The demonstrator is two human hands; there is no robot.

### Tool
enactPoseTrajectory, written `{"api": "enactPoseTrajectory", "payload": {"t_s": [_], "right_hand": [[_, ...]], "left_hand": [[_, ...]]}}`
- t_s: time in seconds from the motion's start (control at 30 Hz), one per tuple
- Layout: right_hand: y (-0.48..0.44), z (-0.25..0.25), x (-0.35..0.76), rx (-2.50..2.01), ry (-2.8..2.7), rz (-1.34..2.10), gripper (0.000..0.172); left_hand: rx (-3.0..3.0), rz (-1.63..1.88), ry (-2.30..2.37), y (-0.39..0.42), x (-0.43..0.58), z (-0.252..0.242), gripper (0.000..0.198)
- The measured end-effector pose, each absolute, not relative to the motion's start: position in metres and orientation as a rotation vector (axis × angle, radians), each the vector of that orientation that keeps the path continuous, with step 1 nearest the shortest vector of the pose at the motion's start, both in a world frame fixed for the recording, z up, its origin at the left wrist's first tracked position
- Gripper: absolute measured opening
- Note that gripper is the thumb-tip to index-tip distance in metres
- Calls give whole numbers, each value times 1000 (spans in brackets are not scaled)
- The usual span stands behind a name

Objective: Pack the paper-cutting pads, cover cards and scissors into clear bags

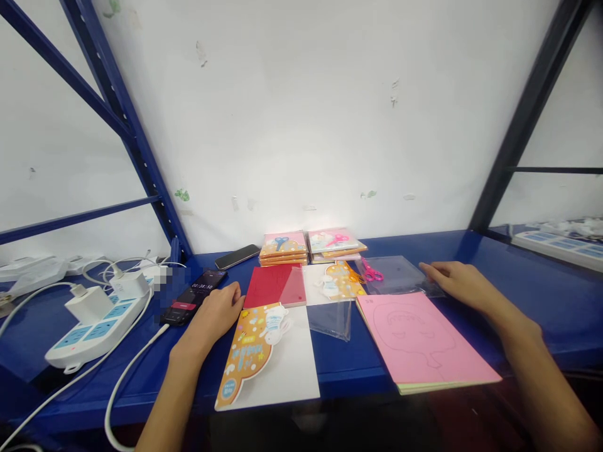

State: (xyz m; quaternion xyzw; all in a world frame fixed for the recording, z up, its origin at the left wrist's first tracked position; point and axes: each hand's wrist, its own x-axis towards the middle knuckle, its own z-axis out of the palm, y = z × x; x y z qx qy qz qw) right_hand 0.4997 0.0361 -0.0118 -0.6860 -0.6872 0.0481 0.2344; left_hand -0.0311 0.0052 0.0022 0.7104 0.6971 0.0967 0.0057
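My left hand [220, 312] rests on the blue table with its fingers curled in, beside the left edge of a red paper sheet [268, 285]. Nothing shows in it. My right hand [455, 279] lies at the right end of a clear plastic sleeve [393, 276], fingers stretched loosely leftward. Between my arms are a white sheet with an orange rabbit-print card [254, 345] and a pink paper pad [421, 342] printed with a balloon-like face outline. Pink scissors [372, 270] lie by a second orange card [342, 280]. Another clear sleeve [332, 319] sits in the middle.
Two stacks of packaged paper sets, the left [282, 247] with blue scissors and the right [334, 240] with pink ones, stand against the wall. A phone showing a timer [200, 295], a dark phone [238, 256] and a white power strip [98, 326] with cables are left.
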Motion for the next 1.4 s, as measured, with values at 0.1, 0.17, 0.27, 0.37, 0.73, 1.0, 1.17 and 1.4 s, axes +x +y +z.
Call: {"api": "enactPoseTrajectory", "payload": {"t_s": [0.1, 0.17, 0.27, 0.37, 0.73, 1.0, 1.17, 1.4], "right_hand": [[35, -11, 499, -1894, -1885, 134, 52], [35, -10, 498, -1903, -1885, 140, 52], [34, -9, 497, -1918, -1888, 164, 51], [34, -9, 497, -1924, -1888, 172, 52], [35, -10, 498, -1926, -1899, 171, 52], [38, -14, 502, -1893, -1908, 142, 52], [38, -15, 502, -1884, -1909, 122, 53], [39, -15, 503, -1888, -1908, 133, 52]], "left_hand": [[2221, 308, 2181, 5, -31, 2, 20], [2220, 312, 2181, 4, -31, 2, 21], [2217, 315, 2184, 4, -30, 2, 21], [2211, 312, 2190, 4, -29, 3, 21], [2208, 311, 2192, 4, -29, 2, 21], [2211, 306, 2193, 3, -29, 3, 23], [2207, 299, 2193, 3, -29, 3, 22], [2200, 304, 2200, 2, -28, 3, 23]]}}
